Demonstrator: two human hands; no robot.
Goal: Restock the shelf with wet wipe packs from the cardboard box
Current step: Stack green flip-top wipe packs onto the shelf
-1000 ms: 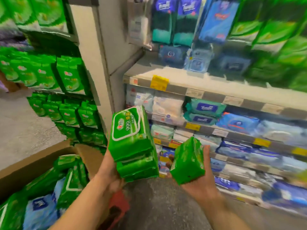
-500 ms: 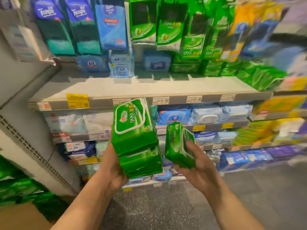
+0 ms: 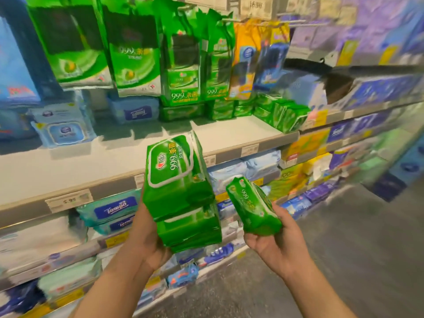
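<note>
Left hand (image 3: pixel 146 239) grips stacked green packs (image 3: pixel 181 191). Right hand (image 3: pixel 278 246) grips one pack (image 3: pixel 253 211), 3 o'clock of stack. Shelf (image 3: pixel 229 136) at 12.

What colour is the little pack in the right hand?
Green, with pale writing; the pack held by the right hand shows best in the head view.

Bare front stretch of shelf (image 3: pixel 128 154) open for reaching in. Blocked behind by blue packs (image 3: pixel 64 131) at left and green packs (image 3: pixel 270 111) at right. Crowded overhead by hanging green bags (image 3: pixel 135 53).
</note>
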